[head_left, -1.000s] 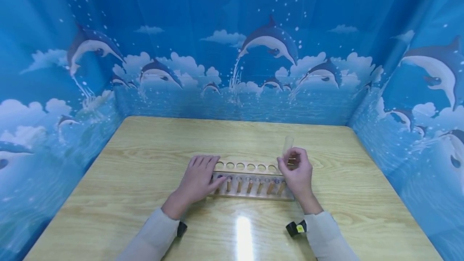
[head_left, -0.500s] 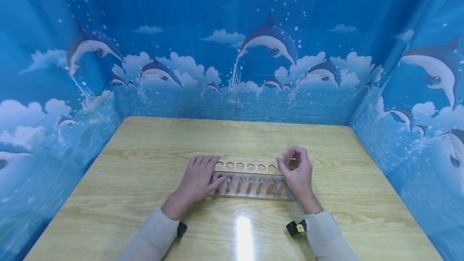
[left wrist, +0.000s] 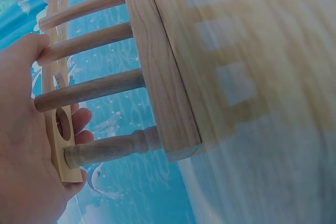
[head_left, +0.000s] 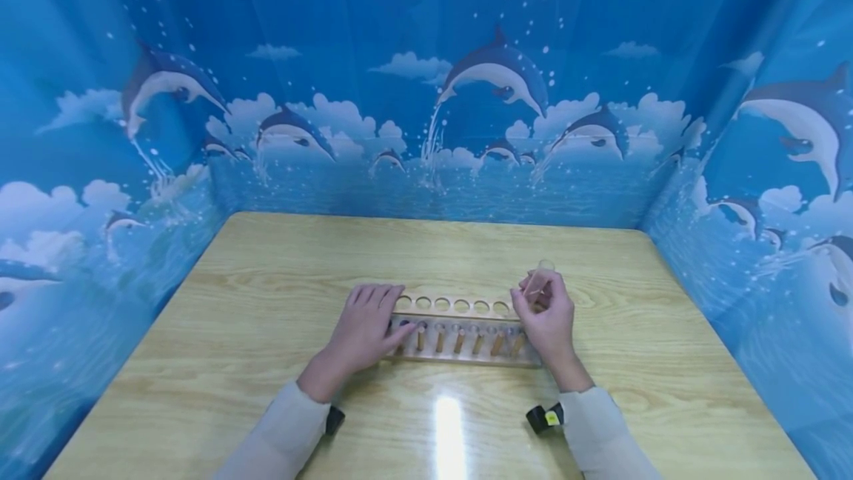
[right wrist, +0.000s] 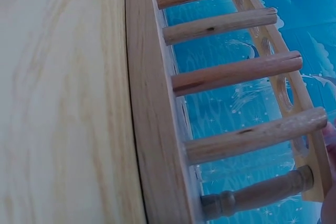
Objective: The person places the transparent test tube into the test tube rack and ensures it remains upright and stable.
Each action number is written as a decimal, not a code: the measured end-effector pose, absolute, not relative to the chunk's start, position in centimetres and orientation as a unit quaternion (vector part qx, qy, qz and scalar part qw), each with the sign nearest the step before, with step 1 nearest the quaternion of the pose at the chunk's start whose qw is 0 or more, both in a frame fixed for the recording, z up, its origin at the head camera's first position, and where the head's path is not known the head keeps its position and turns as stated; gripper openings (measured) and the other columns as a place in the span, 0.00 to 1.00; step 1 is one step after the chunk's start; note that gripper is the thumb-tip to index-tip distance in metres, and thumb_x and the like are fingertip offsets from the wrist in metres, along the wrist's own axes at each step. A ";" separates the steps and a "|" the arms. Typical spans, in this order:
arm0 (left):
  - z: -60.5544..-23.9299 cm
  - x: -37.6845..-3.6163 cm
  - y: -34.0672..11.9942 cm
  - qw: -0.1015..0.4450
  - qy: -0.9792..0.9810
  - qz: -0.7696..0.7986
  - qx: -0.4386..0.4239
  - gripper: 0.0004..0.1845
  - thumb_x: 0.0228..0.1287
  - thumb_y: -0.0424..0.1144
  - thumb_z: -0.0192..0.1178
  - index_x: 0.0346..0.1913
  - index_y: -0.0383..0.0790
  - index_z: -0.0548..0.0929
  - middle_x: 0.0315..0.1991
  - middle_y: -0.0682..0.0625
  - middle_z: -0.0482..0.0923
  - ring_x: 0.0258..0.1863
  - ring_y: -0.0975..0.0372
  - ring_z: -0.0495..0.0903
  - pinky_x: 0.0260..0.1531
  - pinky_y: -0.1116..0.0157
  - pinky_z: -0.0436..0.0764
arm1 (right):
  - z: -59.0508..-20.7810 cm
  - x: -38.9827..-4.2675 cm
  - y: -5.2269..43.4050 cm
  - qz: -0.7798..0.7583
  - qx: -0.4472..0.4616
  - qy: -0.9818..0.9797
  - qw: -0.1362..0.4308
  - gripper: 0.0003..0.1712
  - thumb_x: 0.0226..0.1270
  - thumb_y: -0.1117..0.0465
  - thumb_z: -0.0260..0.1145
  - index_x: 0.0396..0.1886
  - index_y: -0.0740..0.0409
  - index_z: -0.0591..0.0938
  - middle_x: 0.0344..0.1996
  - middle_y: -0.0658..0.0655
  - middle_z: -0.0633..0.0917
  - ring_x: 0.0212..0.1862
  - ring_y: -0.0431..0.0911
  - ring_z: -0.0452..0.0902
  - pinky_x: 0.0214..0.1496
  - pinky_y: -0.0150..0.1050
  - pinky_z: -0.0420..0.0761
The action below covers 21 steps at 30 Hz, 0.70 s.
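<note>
My right hand [head_left: 548,321] pinches a clear test tube [head_left: 537,281] at the wooden rack's [head_left: 460,335] right end; my left hand [head_left: 363,332] rests flat, fingers straight, on its left end

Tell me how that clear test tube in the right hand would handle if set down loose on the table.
The test tube, pinched by the right hand, looks thin, clear and smooth-walled, so probably light, slippery and breakable. Being round, it would likely roll on the glossy table. The rack, steadied by the left hand, seems safer.
</note>
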<state>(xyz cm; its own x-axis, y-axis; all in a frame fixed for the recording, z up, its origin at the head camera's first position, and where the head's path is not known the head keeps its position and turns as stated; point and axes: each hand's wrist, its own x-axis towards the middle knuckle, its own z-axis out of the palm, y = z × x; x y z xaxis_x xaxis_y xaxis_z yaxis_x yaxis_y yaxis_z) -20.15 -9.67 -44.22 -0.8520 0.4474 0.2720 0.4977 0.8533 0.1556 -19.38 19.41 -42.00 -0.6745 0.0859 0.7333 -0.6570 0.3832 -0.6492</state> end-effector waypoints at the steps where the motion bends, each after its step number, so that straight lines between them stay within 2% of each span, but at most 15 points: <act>1: -44.2 -20.1 -9.7 0.113 -0.956 -0.110 -0.247 0.36 0.69 0.61 0.52 0.68 0.37 0.68 0.61 0.42 0.72 0.61 0.49 0.69 0.67 0.49 0.61 | -42.1 -19.4 19.4 0.521 0.196 -0.749 0.359 0.11 0.54 0.83 0.62 0.33 0.76 0.69 0.32 0.69 0.78 0.35 0.37 0.77 0.35 0.22 0.79; 6: -44.1 -20.1 -9.7 0.115 -0.955 -0.113 -0.248 0.36 0.69 0.61 0.52 0.68 0.36 0.68 0.61 0.42 0.72 0.61 0.49 0.69 0.67 0.48 0.61 | -42.2 -19.4 19.5 0.532 0.210 -0.734 0.366 0.04 0.59 0.83 0.55 0.32 0.76 0.69 0.31 0.67 0.76 0.37 0.39 0.77 0.39 0.22 0.79; 10: -44.1 -20.0 -9.7 0.116 -0.954 -0.117 -0.249 0.36 0.69 0.60 0.53 0.68 0.36 0.68 0.61 0.42 0.72 0.61 0.49 0.69 0.67 0.48 0.61 | -42.1 -19.3 19.5 0.539 0.201 -0.733 0.363 0.04 0.59 0.83 0.55 0.30 0.76 0.71 0.29 0.65 0.76 0.36 0.36 0.76 0.38 0.21 0.78; 15: -44.1 -20.1 -9.6 0.116 -0.955 -0.117 -0.248 0.36 0.69 0.60 0.53 0.68 0.37 0.68 0.61 0.42 0.73 0.61 0.49 0.69 0.67 0.49 0.61 | -42.0 -19.2 19.5 0.544 0.205 -0.736 0.347 0.03 0.60 0.82 0.57 0.32 0.76 0.73 0.29 0.56 0.76 0.36 0.34 0.76 0.37 0.23 0.79; 21: -44.2 -20.1 -9.6 0.115 -0.956 -0.115 -0.246 0.36 0.68 0.60 0.53 0.68 0.37 0.68 0.61 0.43 0.72 0.61 0.49 0.69 0.67 0.49 0.60 | -41.8 -19.1 19.7 0.534 0.198 -0.754 0.327 0.02 0.64 0.78 0.59 0.36 0.75 0.74 0.32 0.60 0.78 0.36 0.33 0.76 0.37 0.24 0.80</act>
